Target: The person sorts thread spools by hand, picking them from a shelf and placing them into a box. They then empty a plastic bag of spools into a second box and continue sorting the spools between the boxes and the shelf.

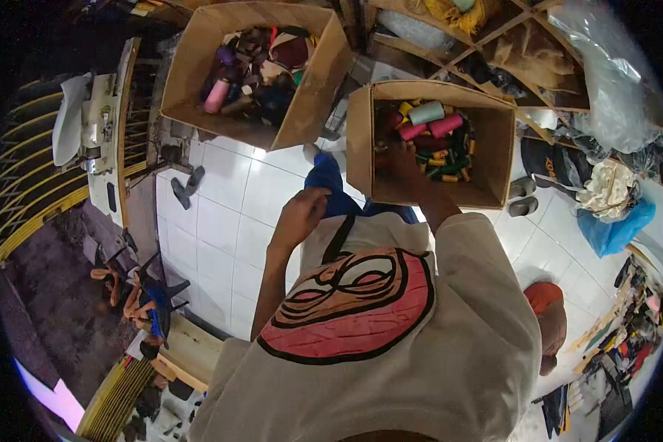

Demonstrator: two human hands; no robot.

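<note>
My right hand (401, 159) reaches into the right cardboard box (486, 180), at its left side. Around it lie thread spools: a pale mint cone (426, 112), pink cones (445, 126) and several small green and orange spools (449, 163). Shadow and the spools obscure my right fingertips, so I cannot see whether they grip anything. My left hand (302, 216) rests by my knee in blue trousers (328, 184), its fingers loosely bent and apart, with nothing visible in them.
Another cardboard box (188, 81) with mixed spools and scraps stands at upper left. Wooden shelving (486, 37) is behind. Slippers (188, 188) lie on the white tiles (214, 243). A blue bag (619, 225) sits at right. A person (151, 309) is beyond, at left.
</note>
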